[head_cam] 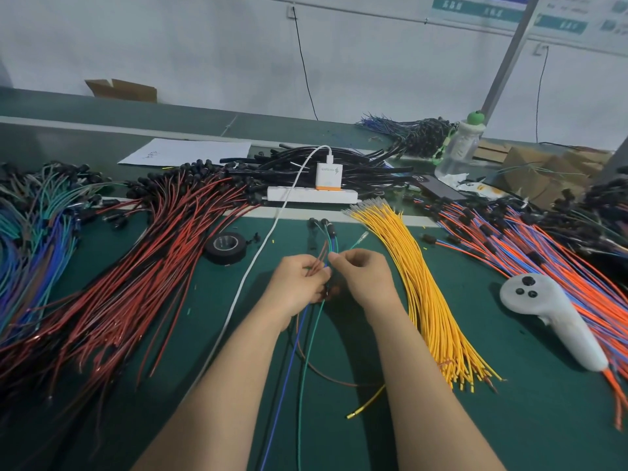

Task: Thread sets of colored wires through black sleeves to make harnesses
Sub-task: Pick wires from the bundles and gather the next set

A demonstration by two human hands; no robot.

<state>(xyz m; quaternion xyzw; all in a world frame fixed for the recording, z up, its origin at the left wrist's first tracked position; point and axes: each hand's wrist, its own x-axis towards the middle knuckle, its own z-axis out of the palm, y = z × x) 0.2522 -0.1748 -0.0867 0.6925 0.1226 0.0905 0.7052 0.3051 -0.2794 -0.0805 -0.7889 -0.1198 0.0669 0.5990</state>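
Note:
My left hand (299, 283) grips a small set of colored wires (307, 348) over the green table: blue, green and brown strands trail toward me. Their far ends (326, 232) carry small black caps. My right hand (365, 277) pinches the set close to the left hand's fingertips, with a green wire tip (362, 237) sticking out beyond it. A loose yellow wire (368, 401) lies under my right forearm. A pile of black sleeves (316, 164) sits at the back. A fan of yellow wires (418, 283) lies right of my hands.
Red wire bundles (136, 273) spread left, blue-green ones (30, 239) at the far left, orange-blue ones (543, 253) right. A black tape roll (226, 248), a white power strip (312, 194) with charger and cable, a white controller (557, 317) and a bottle (458, 147) stand around.

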